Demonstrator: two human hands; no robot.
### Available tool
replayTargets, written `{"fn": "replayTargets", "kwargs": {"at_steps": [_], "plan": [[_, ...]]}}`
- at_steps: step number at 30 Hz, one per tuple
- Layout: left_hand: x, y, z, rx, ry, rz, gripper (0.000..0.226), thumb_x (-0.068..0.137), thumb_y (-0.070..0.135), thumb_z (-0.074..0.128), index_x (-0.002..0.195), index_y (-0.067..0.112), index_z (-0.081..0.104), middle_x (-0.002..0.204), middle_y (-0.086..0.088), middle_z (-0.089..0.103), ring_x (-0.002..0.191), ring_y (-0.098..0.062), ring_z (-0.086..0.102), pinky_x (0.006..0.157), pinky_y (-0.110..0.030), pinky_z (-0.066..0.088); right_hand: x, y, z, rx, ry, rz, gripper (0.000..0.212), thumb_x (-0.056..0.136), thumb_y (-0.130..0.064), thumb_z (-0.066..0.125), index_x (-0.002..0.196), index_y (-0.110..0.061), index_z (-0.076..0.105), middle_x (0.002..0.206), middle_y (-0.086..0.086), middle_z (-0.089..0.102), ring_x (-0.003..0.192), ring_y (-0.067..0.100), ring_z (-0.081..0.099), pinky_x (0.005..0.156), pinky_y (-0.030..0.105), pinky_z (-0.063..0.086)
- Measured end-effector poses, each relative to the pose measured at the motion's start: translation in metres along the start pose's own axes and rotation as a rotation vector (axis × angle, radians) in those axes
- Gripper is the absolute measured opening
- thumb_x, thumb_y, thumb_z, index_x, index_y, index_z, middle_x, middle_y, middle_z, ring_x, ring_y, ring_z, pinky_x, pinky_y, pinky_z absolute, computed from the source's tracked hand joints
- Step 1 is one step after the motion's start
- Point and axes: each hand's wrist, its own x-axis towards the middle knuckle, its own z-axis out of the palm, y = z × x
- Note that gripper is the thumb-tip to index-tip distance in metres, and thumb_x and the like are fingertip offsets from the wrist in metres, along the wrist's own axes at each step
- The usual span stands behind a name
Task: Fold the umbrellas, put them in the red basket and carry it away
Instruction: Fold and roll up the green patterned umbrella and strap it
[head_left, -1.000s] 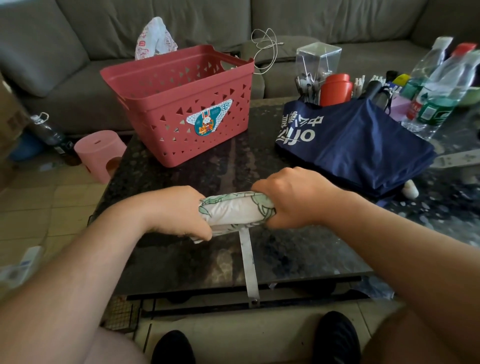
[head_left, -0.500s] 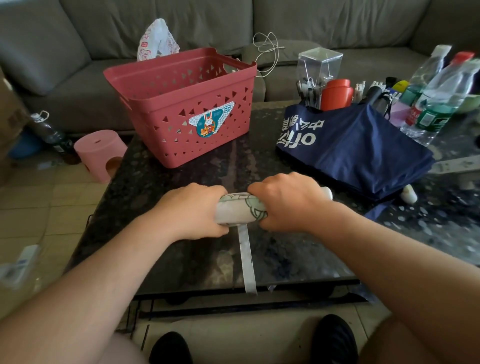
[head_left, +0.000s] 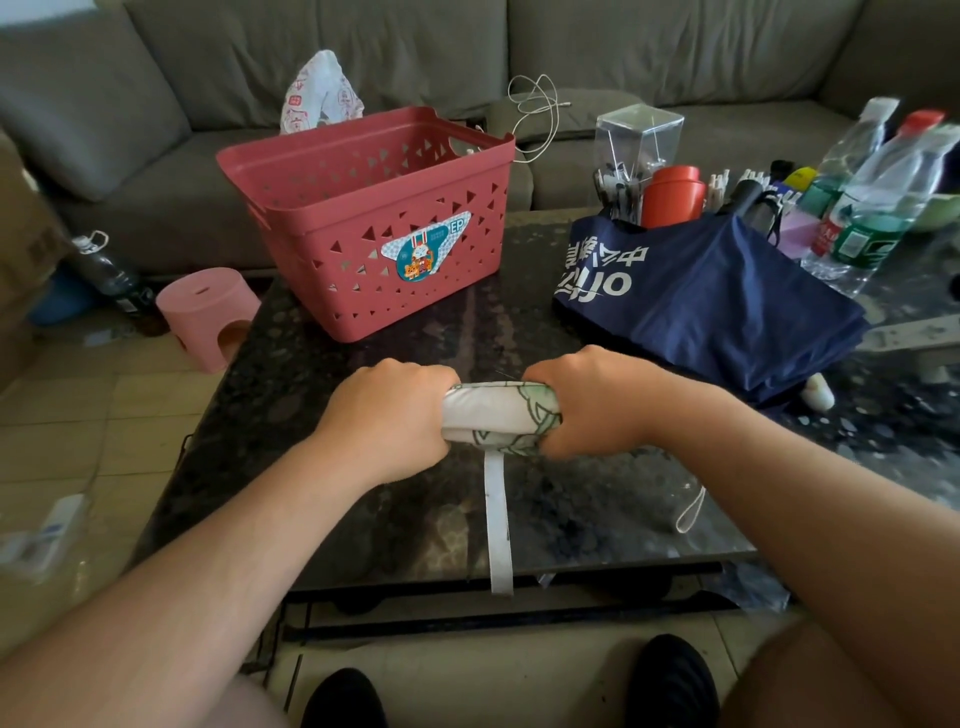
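Head view shows your left hand (head_left: 387, 415) and right hand (head_left: 592, 400) gripping the rolled umbrella (head_left: 498, 415) at centre frame, long axis left-right above the tabletop (head_left: 363, 519). Its strap (head_left: 497, 525) hangs toward you; the red basket (head_left: 374, 218) sits beyond, upper left, nearer your left hand.

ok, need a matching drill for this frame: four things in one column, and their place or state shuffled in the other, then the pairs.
Things:
1. white patterned umbrella
2. navy umbrella
3. red basket
4. pink stool

Place or state:
A. on the floor, left of the table
B. rolled up, gripped by the left hand and the right hand
C. lying loose on the table, right side
D. standing on the table's far left part

Pairs: 1-B, 2-C, 3-D, 4-A
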Motion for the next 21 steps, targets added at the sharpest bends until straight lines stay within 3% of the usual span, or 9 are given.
{"fn": "replayTargets", "kwargs": {"at_steps": [4,7,9,14,17,19,21], "plan": [[0.001,-0.002,-0.003,-0.069,-0.046,-0.073,0.022,0.084,0.035,0.076,0.100,0.033,0.062,0.085,0.013,0.063,0.076,-0.015,0.060,0.063,-0.031,0.047,0.001,0.002,0.012,-0.171,0.186,-0.040,0.050,0.070,-0.052,0.073,0.113,-0.039,0.050,0.097,-0.011,0.060,0.092,0.022,0.063,0.066,0.037,0.055],[0.002,-0.004,-0.008,-0.148,-0.091,-0.129,0.016,0.081,0.032,0.074,0.089,0.029,0.060,0.083,0.009,0.065,0.078,-0.017,0.063,0.066,-0.033,0.053,0.002,-0.002,0.016,-0.332,0.323,-0.060,0.060,0.081,-0.045,0.072,0.134,-0.036,0.046,0.112,-0.007,0.058,0.103,0.026,0.062,0.062,0.032,0.034],[0.001,-0.005,-0.011,-0.191,-0.139,-0.147,0.016,0.079,0.029,0.074,0.087,0.029,0.060,0.083,0.008,0.066,0.077,-0.015,0.063,0.063,-0.031,0.052,0.001,-0.003,0.017,-0.367,0.357,-0.062,0.058,0.082,-0.043,0.072,0.134,-0.035,0.047,0.111,-0.006,0.059,0.101,0.027,0.064,0.065,0.035,0.032],[0.001,-0.005,-0.012,-0.301,-0.276,-0.169,0.016,0.070,0.024,0.070,0.084,0.028,0.064,0.082,0.007,0.070,0.077,-0.016,0.067,0.065,-0.037,0.060,-0.003,0.001,0.001,-0.286,0.196,-0.135,0.048,0.083,-0.035,0.067,0.129,-0.038,0.053,0.108,-0.011,0.059,0.100,0.021,0.063,0.059,0.030,0.032],[0.003,-0.003,-0.013,-0.320,-0.287,-0.165,0.015,0.070,0.022,0.070,0.083,0.027,0.064,0.082,0.007,0.071,0.078,-0.017,0.068,0.068,-0.040,0.062,0.002,0.008,-0.003,-0.203,0.147,-0.169,0.050,0.081,-0.024,0.068,0.127,-0.037,0.055,0.107,-0.010,0.059,0.101,0.021,0.064,0.069,0.035,0.045],[0.005,-0.003,-0.014,-0.305,-0.274,-0.165,0.015,0.072,0.020,0.071,0.083,0.027,0.064,0.082,0.008,0.070,0.077,-0.015,0.067,0.061,-0.034,0.056,0.006,0.013,-0.001,-0.154,0.118,-0.168,0.064,0.082,-0.025,0.071,0.140,-0.040,0.048,0.115,-0.007,0.059,0.109,0.024,0.063,0.081,0.040,0.052],[0.006,-0.003,-0.015,-0.267,-0.255,-0.168,0.015,0.075,0.019,0.072,0.084,0.028,0.064,0.082,0.008,0.069,0.076,-0.013,0.066,0.058,-0.027,0.049,0.005,0.017,-0.002,-0.185,0.051,-0.132,0.099,0.080,-0.044,0.078,0.159,-0.043,0.020,0.139,-0.005,0.050,0.126,0.025,0.051,0.101,0.044,0.049]]}}
